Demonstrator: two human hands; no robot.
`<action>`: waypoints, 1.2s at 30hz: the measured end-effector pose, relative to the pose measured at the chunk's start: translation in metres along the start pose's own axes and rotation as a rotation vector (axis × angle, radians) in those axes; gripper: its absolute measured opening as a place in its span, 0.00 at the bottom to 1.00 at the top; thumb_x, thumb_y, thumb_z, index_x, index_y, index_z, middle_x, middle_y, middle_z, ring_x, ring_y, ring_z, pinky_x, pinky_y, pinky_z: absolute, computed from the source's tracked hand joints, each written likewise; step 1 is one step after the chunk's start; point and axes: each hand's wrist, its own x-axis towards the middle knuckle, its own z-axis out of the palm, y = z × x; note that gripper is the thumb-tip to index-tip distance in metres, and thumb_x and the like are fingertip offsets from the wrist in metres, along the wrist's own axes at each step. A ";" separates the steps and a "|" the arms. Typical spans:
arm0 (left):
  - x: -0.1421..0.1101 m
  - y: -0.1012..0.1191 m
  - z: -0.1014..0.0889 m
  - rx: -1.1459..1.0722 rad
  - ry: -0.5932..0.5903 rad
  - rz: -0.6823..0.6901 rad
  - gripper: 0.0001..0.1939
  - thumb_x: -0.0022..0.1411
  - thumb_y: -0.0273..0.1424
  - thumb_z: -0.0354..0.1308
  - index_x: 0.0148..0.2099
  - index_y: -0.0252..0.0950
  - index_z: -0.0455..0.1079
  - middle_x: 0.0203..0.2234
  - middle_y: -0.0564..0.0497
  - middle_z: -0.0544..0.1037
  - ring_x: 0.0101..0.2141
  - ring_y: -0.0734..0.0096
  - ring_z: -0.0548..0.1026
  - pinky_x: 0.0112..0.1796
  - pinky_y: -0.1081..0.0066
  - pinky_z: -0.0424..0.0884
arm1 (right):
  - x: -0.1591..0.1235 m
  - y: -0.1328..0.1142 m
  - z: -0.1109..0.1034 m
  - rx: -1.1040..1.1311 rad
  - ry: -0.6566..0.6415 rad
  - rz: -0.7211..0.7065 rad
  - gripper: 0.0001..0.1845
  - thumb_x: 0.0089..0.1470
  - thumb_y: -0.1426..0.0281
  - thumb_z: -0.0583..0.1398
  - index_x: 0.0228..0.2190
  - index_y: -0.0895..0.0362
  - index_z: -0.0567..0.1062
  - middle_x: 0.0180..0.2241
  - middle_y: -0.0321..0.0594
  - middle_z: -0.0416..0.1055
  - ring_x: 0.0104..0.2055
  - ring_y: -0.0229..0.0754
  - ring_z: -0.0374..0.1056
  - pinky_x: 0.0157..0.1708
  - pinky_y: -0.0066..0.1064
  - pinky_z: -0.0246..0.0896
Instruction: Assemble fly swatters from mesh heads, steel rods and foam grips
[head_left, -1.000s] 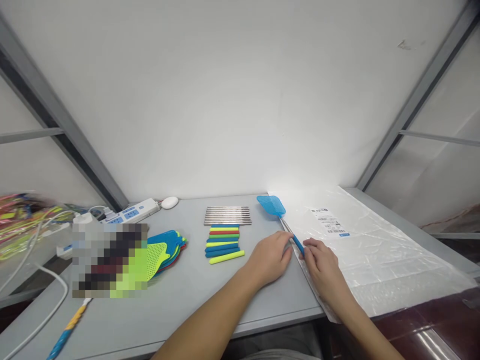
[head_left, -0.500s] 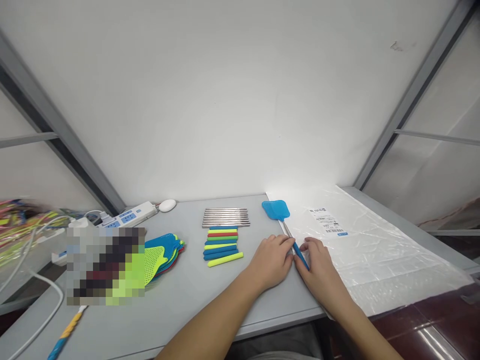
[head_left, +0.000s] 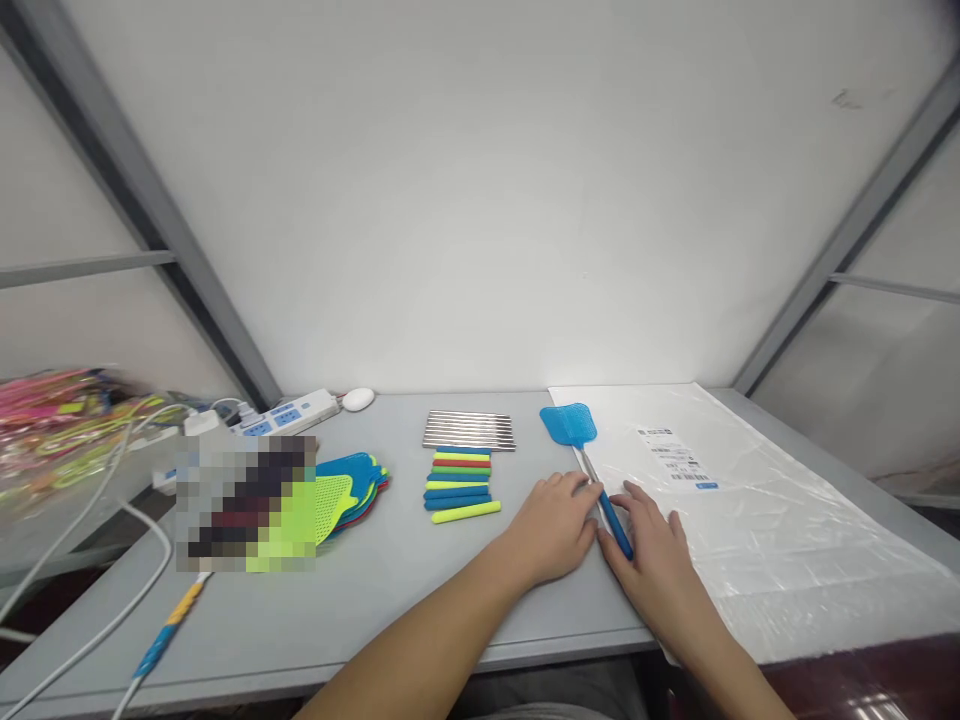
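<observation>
A blue fly swatter [head_left: 568, 425] with a silver rod and a blue handle [head_left: 616, 524] lies slanted at the edge of the white plastic packaging, head pointing away. The curled fingers of my left hand [head_left: 556, 525] close against the upper handle from the left. My right hand [head_left: 654, 550] rests around the handle's lower end, thumb on one side and loosely spread fingers on the other. Left of my hands lies a row of coloured handle grips [head_left: 459, 492] in blue, yellow, green and red. Just beyond them are several silver rods [head_left: 469, 430] side by side.
Several swatter heads [head_left: 330, 505] are stacked at the left, partly behind a blurred patch. A power strip [head_left: 292, 412], a white oval object [head_left: 358, 399] and white cables [head_left: 161, 560] lie farther left. White plastic packaging [head_left: 757, 540] with a label covers the right side and hangs over the front edge.
The whole view has shifted, so the table things appear a little farther right. My right fingers look slightly more spread beside the handle; the swatter stays in the same place between my hands.
</observation>
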 end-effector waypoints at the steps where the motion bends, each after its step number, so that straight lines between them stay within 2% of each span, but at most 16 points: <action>1: -0.003 0.002 -0.003 0.009 0.002 0.005 0.23 0.67 0.31 0.51 0.63 0.37 0.59 0.57 0.42 0.68 0.52 0.55 0.68 0.50 0.57 0.67 | -0.003 0.000 0.000 -0.039 -0.007 -0.013 0.23 0.63 0.59 0.49 0.56 0.56 0.62 0.64 0.54 0.56 0.67 0.57 0.49 0.61 0.66 0.39; 4: -0.019 0.006 -0.018 0.045 0.007 0.036 0.19 0.68 0.32 0.50 0.59 0.37 0.63 0.58 0.43 0.67 0.51 0.57 0.68 0.49 0.59 0.67 | -0.008 0.000 -0.004 -0.123 -0.006 -0.085 0.27 0.64 0.59 0.48 0.60 0.57 0.59 0.68 0.54 0.48 0.69 0.59 0.46 0.60 0.67 0.41; 6: -0.035 0.004 -0.029 0.107 0.017 0.075 0.15 0.69 0.32 0.48 0.55 0.37 0.66 0.57 0.45 0.68 0.50 0.58 0.69 0.47 0.60 0.67 | -0.005 -0.001 -0.013 -0.119 -0.006 -0.158 0.27 0.63 0.58 0.50 0.59 0.57 0.62 0.68 0.53 0.47 0.68 0.60 0.48 0.60 0.62 0.49; 9: -0.067 -0.010 -0.048 0.210 0.036 0.097 0.11 0.69 0.30 0.47 0.49 0.36 0.68 0.55 0.46 0.69 0.49 0.59 0.69 0.46 0.60 0.66 | 0.014 -0.011 -0.030 -0.049 -0.048 -0.260 0.23 0.63 0.57 0.52 0.55 0.53 0.68 0.66 0.48 0.53 0.64 0.56 0.58 0.57 0.49 0.61; 13: -0.111 -0.037 -0.069 0.225 0.081 -0.060 0.09 0.69 0.27 0.48 0.45 0.37 0.69 0.51 0.47 0.71 0.49 0.60 0.68 0.47 0.60 0.65 | 0.066 -0.051 -0.041 -0.032 -0.184 -0.382 0.17 0.63 0.58 0.51 0.46 0.49 0.74 0.59 0.43 0.65 0.53 0.51 0.70 0.47 0.44 0.68; 15: -0.128 -0.046 -0.072 0.211 0.131 -0.173 0.10 0.69 0.27 0.48 0.45 0.38 0.70 0.49 0.47 0.71 0.48 0.60 0.68 0.45 0.60 0.65 | 0.101 -0.080 -0.032 -0.029 -0.262 -0.474 0.16 0.64 0.61 0.50 0.45 0.50 0.74 0.54 0.42 0.70 0.47 0.48 0.72 0.43 0.40 0.68; 18: -0.144 -0.050 -0.071 0.183 0.201 -0.302 0.10 0.69 0.27 0.48 0.45 0.39 0.70 0.48 0.47 0.71 0.47 0.59 0.67 0.44 0.58 0.65 | 0.159 -0.121 0.000 -0.058 -0.304 -0.544 0.14 0.63 0.67 0.51 0.39 0.55 0.77 0.44 0.44 0.74 0.42 0.47 0.73 0.40 0.37 0.66; 21: -0.149 -0.047 -0.067 0.149 0.210 -0.349 0.10 0.68 0.26 0.49 0.46 0.40 0.70 0.49 0.46 0.70 0.46 0.57 0.66 0.44 0.57 0.65 | 0.209 -0.149 0.042 -0.054 -0.314 -0.547 0.13 0.63 0.70 0.53 0.36 0.57 0.77 0.44 0.46 0.74 0.42 0.45 0.72 0.41 0.35 0.66; 23: -0.148 -0.047 -0.065 0.130 0.201 -0.369 0.11 0.67 0.25 0.49 0.47 0.40 0.69 0.49 0.46 0.70 0.46 0.57 0.66 0.43 0.57 0.66 | 0.232 -0.159 0.066 -0.046 -0.350 -0.570 0.10 0.62 0.68 0.56 0.37 0.57 0.77 0.45 0.45 0.73 0.44 0.44 0.71 0.43 0.36 0.66; 27: -0.147 -0.048 -0.065 0.093 0.193 -0.401 0.12 0.67 0.25 0.48 0.48 0.40 0.69 0.48 0.46 0.70 0.45 0.57 0.65 0.43 0.57 0.66 | 0.253 -0.160 0.091 -0.040 -0.415 -0.608 0.13 0.62 0.62 0.59 0.45 0.57 0.74 0.48 0.43 0.71 0.46 0.43 0.70 0.45 0.42 0.67; 32: -0.149 -0.050 -0.067 0.009 0.179 -0.392 0.08 0.68 0.26 0.48 0.40 0.39 0.69 0.50 0.49 0.70 0.46 0.59 0.65 0.44 0.56 0.64 | 0.261 -0.151 0.095 -0.037 -0.460 -0.629 0.11 0.60 0.65 0.58 0.35 0.57 0.78 0.47 0.45 0.72 0.43 0.44 0.70 0.45 0.34 0.64; 36: -0.150 -0.051 -0.069 -0.047 0.165 -0.405 0.07 0.67 0.27 0.50 0.43 0.40 0.68 0.48 0.50 0.71 0.45 0.60 0.65 0.42 0.57 0.63 | 0.266 -0.149 0.093 -0.044 -0.493 -0.669 0.11 0.59 0.64 0.58 0.35 0.55 0.79 0.46 0.44 0.73 0.43 0.45 0.71 0.45 0.33 0.63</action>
